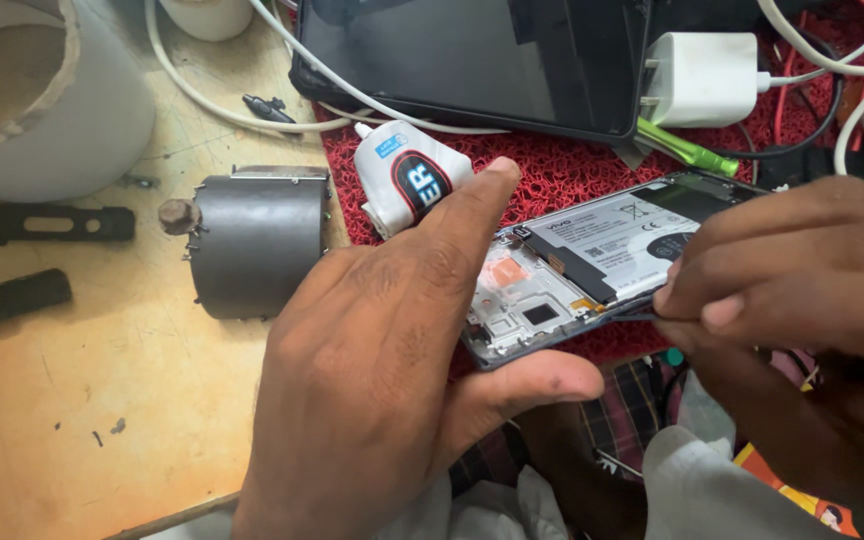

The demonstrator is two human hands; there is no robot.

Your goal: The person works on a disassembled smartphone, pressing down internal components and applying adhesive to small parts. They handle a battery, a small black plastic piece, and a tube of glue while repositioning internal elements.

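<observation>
- Where the red mat (562,170) meets the wooden bench (82,400), an opened phone (592,270) lies tilted, its battery (617,245) exposed.
- Left hand (382,350): spread open, thumb under the phone's near corner, forefinger raised.
- Right hand (792,270): fingertips pinched on a thin tool (632,315) at the phone's edge.
- Dark cylinder (257,245) and white bottle (407,185) sit beyond.

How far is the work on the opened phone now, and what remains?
Done: the back cover is off the phone, so the battery and inner frame are bare. In hand: the left hand steadies the phone's end, while the right hand pinches a thin tool at its lower edge. Left: the battery is not yet removed and the phone lies open.
</observation>
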